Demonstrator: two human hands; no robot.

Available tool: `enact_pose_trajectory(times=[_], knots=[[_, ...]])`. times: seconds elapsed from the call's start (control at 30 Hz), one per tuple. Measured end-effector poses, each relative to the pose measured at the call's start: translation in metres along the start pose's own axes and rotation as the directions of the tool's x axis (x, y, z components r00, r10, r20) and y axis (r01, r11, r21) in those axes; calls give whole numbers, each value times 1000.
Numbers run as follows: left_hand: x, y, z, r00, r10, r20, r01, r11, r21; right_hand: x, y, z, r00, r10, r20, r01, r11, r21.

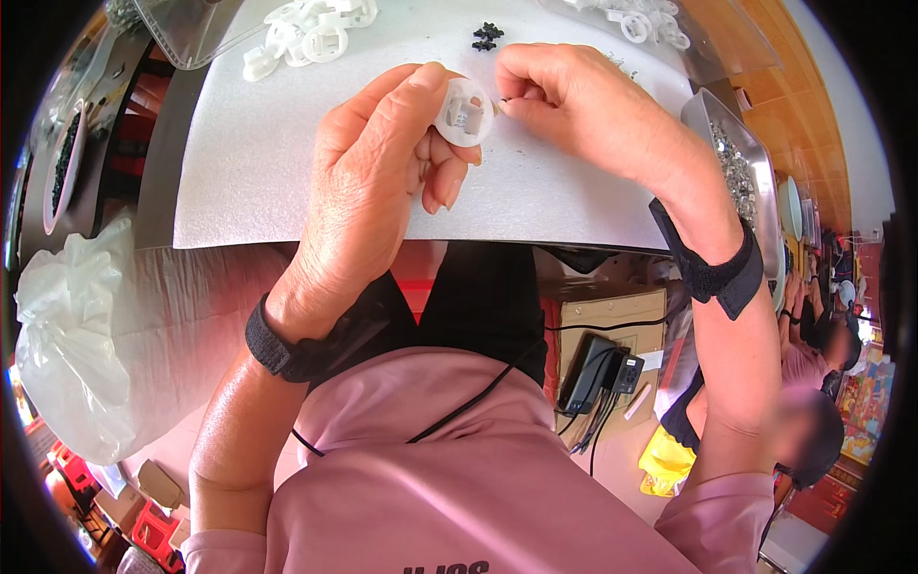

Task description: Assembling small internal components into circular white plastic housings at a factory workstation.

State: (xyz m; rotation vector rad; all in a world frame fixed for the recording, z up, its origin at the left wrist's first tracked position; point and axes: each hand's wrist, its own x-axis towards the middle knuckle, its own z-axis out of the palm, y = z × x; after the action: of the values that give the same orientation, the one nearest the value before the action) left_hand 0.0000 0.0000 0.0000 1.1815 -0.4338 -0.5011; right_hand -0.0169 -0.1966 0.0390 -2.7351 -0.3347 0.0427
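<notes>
My left hand (pixel 382 143) grips a round white plastic part (pixel 466 113) between thumb and fingers above the white foam sheet. The part's recessed inner side, with a rectangular cut-out, is turned toward me. Just to the right of it, my right hand (pixel 564 100) is closed in a pinch, with its fingertips close to the part's rim. A tiny dark bit shows at those fingertips, too small to name. Beyond the hands lie a few small black toothed pieces (pixel 487 36). A pile of similar white plastic parts (pixel 311 36) rests at the far left of the sheet.
The foam sheet (pixel 258 182) covers the table. A clear bin (pixel 177 43) stands far left; another at far right holds white parts (pixel 636 24). A metal tray (pixel 760 158) of small metal pieces sits right. A plastic bag (pixel 76 335) hangs left. Another person is at right.
</notes>
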Motion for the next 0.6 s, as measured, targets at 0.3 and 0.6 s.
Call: enact_pose_trajectory(times=[0.3,0.6], knots=[[1,-1,-1,1000,26,-10,-26,999,-20,-6,-10,6,994,-78,-75,54,960,-276],[0,0,0,1000,-13,-16,12,996,-84,-7,-14,6,998,-51,-49,34,952,-303]])
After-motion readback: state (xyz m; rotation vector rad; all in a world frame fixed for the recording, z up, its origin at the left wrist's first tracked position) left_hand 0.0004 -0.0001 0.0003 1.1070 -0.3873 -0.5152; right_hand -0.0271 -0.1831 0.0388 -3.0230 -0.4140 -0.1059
